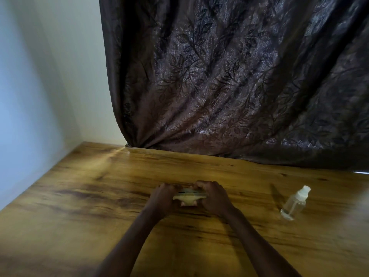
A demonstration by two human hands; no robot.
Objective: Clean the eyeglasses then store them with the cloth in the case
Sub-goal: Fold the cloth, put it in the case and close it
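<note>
A pale cream eyeglass case rests on the wooden table, held between both hands. My left hand grips its left end and my right hand grips its right end. A thin dark gap shows along the case's top edge. The image is blurred, so I cannot tell whether the eyeglasses or the cloth are inside; neither is visible on the table.
A clear plastic spray bottle with a white cap stands to the right of my hands. A dark leaf-patterned curtain hangs behind the table's far edge. A pale wall borders the table on the left.
</note>
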